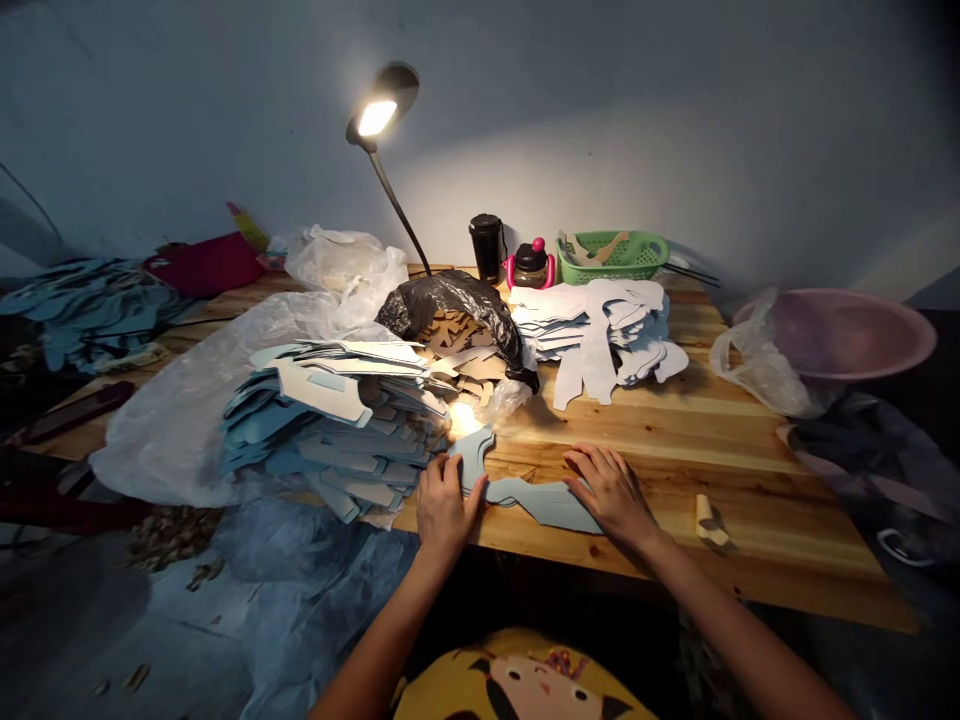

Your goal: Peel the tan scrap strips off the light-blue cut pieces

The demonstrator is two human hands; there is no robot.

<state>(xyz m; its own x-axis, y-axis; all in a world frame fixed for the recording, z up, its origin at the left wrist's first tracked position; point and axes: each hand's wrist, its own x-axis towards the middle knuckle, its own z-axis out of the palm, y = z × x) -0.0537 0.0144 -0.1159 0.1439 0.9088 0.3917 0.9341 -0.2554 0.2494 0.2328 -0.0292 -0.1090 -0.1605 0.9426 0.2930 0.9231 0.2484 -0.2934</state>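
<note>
Touching pale blue cutouts with both hands, close to the front edge of the wooden tabletop. Lying flat there, thinly layered, with doubled edges in places. At the left end, reaching in with the left hand, with the thumb held away from the fingers — cannot tell whether pinching the edge or only resting on it. At the right end, laying the right hand over the tip, with fingers loosely spread and the thumb on the blue surface.

Right beside the left hand, have a thick pile of blue and white cutouts, next to a crumpled clear plastic sheet. Farther back, have brown scraps in an open black bag, then a stack of white cutouts to the right of it. Along the wall, can see a lit lamp, a black cup, a jar with pink handles and a green basket. To the right of the right hand, see a small cream block — well apart from the pale blue cutouts.
</note>
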